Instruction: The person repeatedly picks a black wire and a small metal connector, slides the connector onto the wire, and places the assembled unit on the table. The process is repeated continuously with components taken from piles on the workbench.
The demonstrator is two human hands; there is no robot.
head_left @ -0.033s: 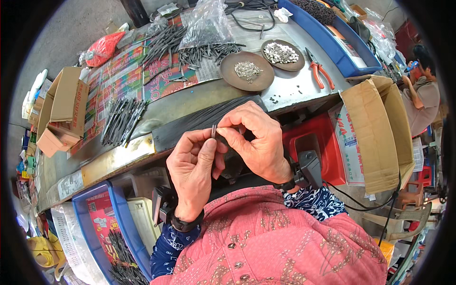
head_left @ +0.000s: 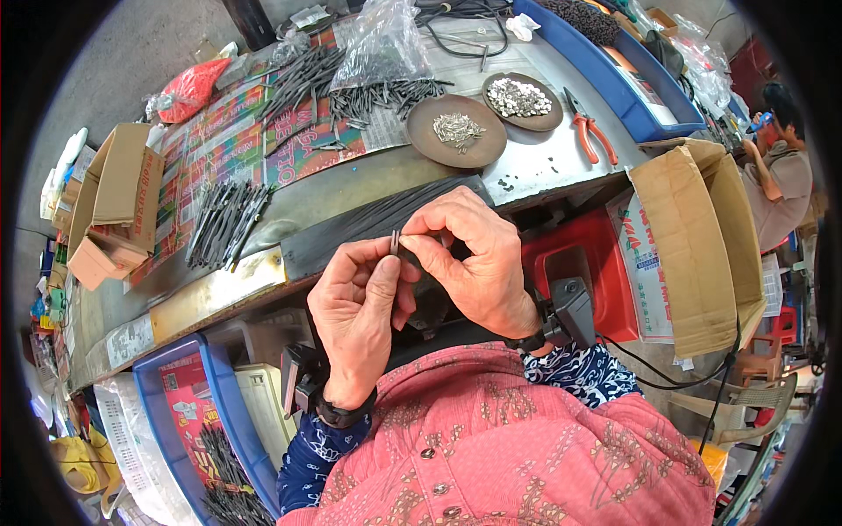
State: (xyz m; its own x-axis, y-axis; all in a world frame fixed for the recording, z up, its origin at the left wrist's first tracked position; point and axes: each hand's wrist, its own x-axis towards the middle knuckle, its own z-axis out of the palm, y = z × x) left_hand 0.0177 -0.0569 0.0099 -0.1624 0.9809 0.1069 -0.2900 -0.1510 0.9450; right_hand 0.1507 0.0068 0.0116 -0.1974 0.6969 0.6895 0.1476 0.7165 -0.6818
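The person (head_left: 500, 412) before me has left hand (head_left: 355, 307) and right hand (head_left: 474, 263) clamped on a slim piece (head_left: 395, 243) between them; at one o'clock from it, a brown dish (head_left: 481, 154) of metal pins (head_left: 458, 131) sits on the tabletop (head_left: 561, 175); black strips (head_left: 228, 223) lie toward nine o'clock.

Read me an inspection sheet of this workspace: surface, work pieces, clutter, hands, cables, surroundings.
Surface: metal-topped table, partly covered with printed sheets.
Job's things: slim piece at the fingertips; slender metal pieces and shiny bits in two round dishes; black strips lying side by side; red-handled pliers.
Clutter: clear plastic bag, red bag, open cardboard box.
Hands: left hand pinches the slim piece; right hand has thumb and forefinger closed beside it, exact grip unclear.
Cables: black cable near the right forearm.
Surroundings: another person at upper right; blue tray at lower left.
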